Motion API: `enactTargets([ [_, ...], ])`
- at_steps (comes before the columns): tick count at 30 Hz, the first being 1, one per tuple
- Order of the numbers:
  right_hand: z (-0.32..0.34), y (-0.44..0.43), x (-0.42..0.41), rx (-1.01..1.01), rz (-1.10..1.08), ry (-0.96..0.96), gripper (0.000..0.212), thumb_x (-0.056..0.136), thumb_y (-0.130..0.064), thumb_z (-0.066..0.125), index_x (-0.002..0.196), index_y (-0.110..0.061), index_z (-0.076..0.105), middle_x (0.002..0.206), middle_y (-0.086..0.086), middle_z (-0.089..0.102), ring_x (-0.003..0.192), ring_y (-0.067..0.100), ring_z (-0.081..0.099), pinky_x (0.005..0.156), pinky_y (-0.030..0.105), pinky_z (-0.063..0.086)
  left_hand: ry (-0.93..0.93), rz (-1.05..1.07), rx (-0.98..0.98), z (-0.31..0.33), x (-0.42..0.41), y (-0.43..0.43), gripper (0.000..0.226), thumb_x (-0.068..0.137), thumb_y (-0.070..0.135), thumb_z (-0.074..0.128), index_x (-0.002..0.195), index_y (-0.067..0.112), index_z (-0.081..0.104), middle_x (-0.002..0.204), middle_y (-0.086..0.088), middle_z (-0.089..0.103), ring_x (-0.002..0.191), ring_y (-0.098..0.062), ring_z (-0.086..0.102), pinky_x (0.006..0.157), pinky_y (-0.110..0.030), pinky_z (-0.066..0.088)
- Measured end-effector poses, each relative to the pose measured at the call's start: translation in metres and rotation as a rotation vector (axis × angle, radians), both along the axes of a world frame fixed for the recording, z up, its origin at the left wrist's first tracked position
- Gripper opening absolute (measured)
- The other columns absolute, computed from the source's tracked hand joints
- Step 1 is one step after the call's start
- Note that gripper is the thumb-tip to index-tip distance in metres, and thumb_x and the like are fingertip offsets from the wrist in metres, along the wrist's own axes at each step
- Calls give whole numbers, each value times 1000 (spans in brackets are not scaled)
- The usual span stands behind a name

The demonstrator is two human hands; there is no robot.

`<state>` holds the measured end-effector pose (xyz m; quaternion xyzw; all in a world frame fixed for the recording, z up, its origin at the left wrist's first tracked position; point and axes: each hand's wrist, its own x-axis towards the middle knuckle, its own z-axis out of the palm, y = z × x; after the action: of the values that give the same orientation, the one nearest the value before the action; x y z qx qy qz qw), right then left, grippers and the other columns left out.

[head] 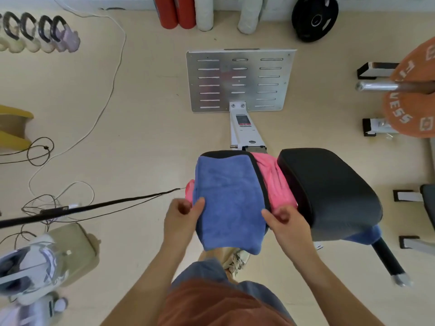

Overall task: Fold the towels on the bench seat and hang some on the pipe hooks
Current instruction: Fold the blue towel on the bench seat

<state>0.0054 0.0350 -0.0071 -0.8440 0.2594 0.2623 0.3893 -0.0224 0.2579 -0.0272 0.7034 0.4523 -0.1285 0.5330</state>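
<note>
A folded blue towel (229, 198) lies on the small black seat pad (226, 153) of the bench, with its near end hanging over the pad's front. My left hand (182, 215) pinches the towel's left edge, thumb on top. My right hand (283, 221) grips its right edge. A pink towel (275, 182) is bunched in the gap between that pad and the larger black pad (329, 191) on the right; a bit of pink (189, 189) also shows at the blue towel's left edge. More blue cloth (367, 236) hangs below the large pad. No pipe hooks are in view.
The bench's white frame (244, 130) runs ahead to a slotted metal foot plate (240, 81). A barbell with an orange plate (409, 95) is at the right. Cables (77, 137) and a black strap (82, 209) cross the floor on the left, near shoes (30, 269). Foam rollers (186, 10) line the wall.
</note>
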Motion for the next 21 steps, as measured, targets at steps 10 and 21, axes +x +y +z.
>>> enactTargets([
  [10, -14, 13, -56, 400, -343, 118, 16, 83, -14, 73, 88, -6, 60, 89, 11, 68, 75, 21, 64, 70, 39, 54, 24, 101, -109, -13, -74, -42, 26, 77, 28, 77, 83, 15, 55, 83, -6, 68, 76, -22, 64, 64, -28, 47],
  [21, 15, -4, -119, 600, -319, 158, 12, 101, -13, 45, 105, -4, 51, 91, 13, 61, 66, 23, 61, 50, 30, 54, -131, -231, 131, 20, -138, -60, 55, 69, 11, 78, 111, 28, 48, 106, 1, 55, 88, -7, 55, 68, -6, 40],
])
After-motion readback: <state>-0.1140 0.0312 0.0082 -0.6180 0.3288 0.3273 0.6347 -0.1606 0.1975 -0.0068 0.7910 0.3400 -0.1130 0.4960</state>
